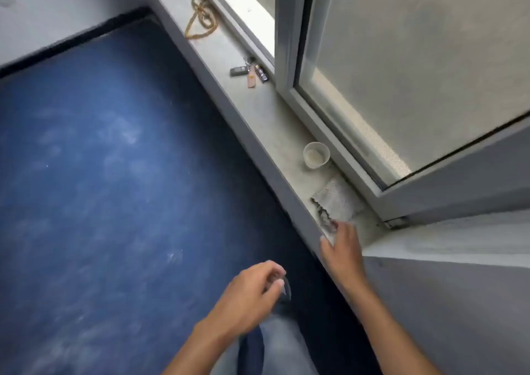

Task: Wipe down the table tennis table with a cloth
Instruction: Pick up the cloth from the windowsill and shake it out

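Observation:
A grey-white crumpled cloth (337, 199) lies on the pale window sill (275, 119), in its near corner by the window frame. My right hand (342, 248) reaches over the sill's edge, its fingertips touching the cloth's near edge and the thumb on the sill's lip. The fingers look fairly straight, not closed round the cloth. My left hand (249, 293) hovers lower left over the floor, fingers loosely curled and holding nothing. No table tennis table is in view.
On the sill stand a small paper cup (316, 154), a bunch of keys (249, 72) and, farther off, a coiled yellow cord (200, 16). An open window sash (401, 73) juts over the sill. Blue floor (100, 159) spreads left; a grey wall lies on the right.

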